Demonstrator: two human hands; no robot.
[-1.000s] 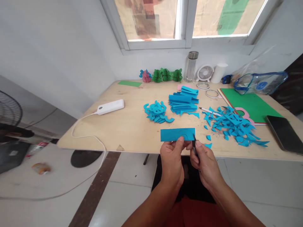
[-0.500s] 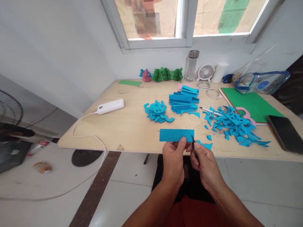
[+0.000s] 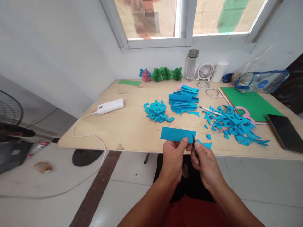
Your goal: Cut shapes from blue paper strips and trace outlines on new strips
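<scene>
Blue paper strip [image 3: 176, 134] was above both hands, lower centre; left hand [image 3: 174, 157] pinched it, right hand [image 3: 204, 159] gripped dark scissors [image 3: 195, 147].

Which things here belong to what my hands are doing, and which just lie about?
Likely in the work:
blue paper, in left hand
dark pointed tool, in right hand
stacked strips
curved cutouts
blue scraps

Probably lying about:
phone
bottle
small fan

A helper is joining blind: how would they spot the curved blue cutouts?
On the wooden table, find the stacked blue strips. The cutouts lie heaped just left of them, curved, unlike the straight strips and the jagged scraps farther right.
</scene>
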